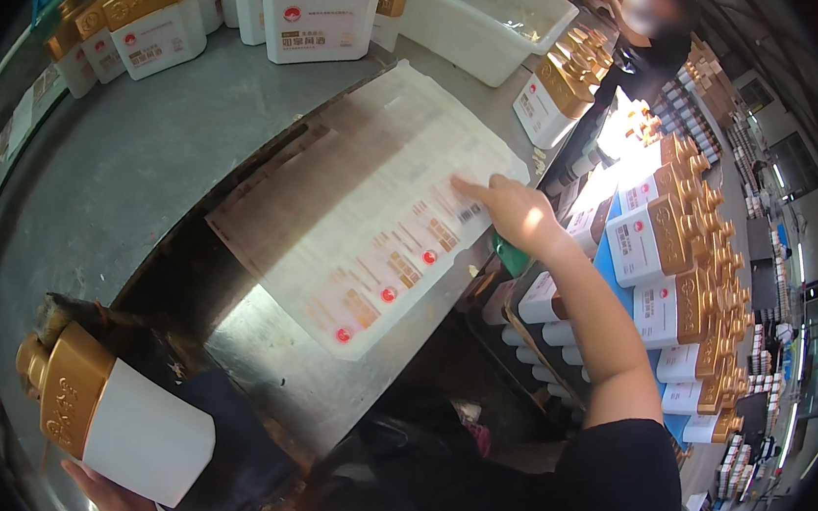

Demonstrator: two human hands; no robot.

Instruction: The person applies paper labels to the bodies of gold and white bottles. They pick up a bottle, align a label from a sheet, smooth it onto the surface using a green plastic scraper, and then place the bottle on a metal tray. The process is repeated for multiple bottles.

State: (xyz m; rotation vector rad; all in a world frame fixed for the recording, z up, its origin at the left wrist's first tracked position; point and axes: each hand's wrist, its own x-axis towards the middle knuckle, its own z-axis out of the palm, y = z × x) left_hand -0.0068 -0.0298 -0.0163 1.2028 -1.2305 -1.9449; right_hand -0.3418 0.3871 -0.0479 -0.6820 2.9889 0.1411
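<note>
At the lower left my left hand (115,501) grips a flat white bottle (151,433) with a gold shoulder and gold cap. The bottle lies tilted, its cap toward the left, and its visible white face bears no label. My right hand (521,214) reaches over a pale sheet of labels (337,189) on the metal bench. One digit is stretched out and touches the sheet near its right edge, by a printed label. The other fingers are bent and partly hidden. Rows of gold and red print show along the sheet's near right side.
Labelled gold-and-white bottles (319,10) stand along the far left of the metal bench (110,187). A white plastic tub (471,25) sits behind the sheet. More bottles (641,248) crowd the right on blue sheeting. A person (651,42) in dark clothing is at the far right.
</note>
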